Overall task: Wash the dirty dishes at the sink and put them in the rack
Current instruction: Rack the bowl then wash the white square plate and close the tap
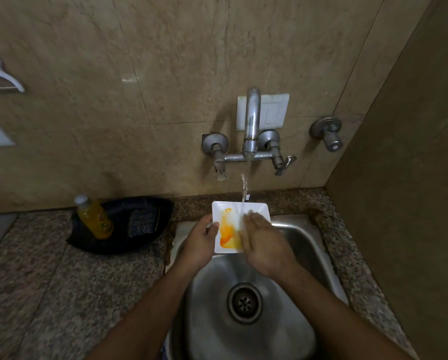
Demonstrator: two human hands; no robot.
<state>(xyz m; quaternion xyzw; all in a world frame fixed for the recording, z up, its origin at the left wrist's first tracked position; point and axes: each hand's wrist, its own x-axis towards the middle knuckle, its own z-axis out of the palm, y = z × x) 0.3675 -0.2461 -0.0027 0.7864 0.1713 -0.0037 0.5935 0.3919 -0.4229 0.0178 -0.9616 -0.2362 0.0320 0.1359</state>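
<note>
Plate [233, 216], square, white, stiff and likely breakable, smeared orange and wet-slick under the stream above the sink [295, 237], is best held by its rim, where the left grip [202, 240] pinches it while the right grip [263, 245] lies flat-fingered on its face.

I count one square white plate [239, 211], one steel sink [303, 245], one running tap [251, 126], one separate wall valve [328, 132], one yellow bottle [95, 219], one scrub pad [143, 222], one black tray [119, 245], two hands.
</note>
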